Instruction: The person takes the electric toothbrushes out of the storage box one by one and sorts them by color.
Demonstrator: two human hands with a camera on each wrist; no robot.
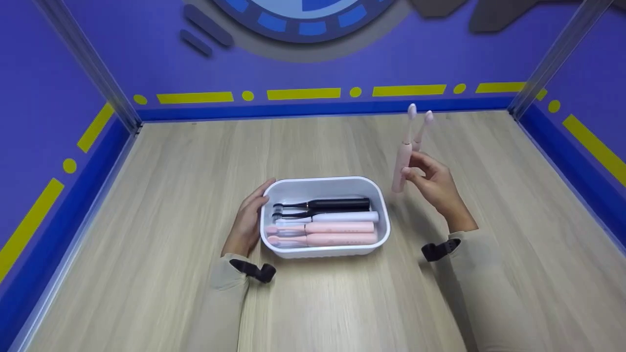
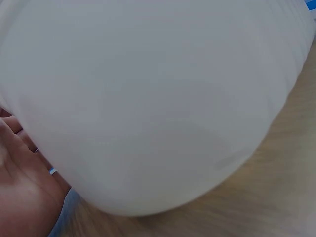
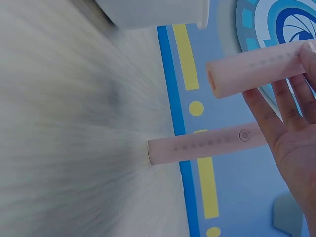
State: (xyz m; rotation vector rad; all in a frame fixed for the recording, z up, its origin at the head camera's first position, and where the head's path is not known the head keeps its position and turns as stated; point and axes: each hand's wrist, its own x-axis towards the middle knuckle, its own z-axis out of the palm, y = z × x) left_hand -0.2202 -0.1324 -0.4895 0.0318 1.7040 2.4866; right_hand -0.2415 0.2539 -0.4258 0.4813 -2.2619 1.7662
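Pinching a pale pink electric toothbrush (image 1: 400,160) between thumb and fingers, the right hand (image 1: 436,185) held it nearly upright to the right of a white tub (image 1: 323,252), that grip closed. A second pale pink toothbrush (image 3: 197,145) stood just behind, its base seeming to meet the wood-grain surface (image 1: 195,161). The left hand (image 1: 246,222) lay along the tub's left end, its grip loose, fingers extended against the outside. Inside the tub lay two black toothbrushes (image 1: 338,204), a white toothbrush (image 1: 345,217) and two pink toothbrushes (image 1: 340,227), heads toward the left.
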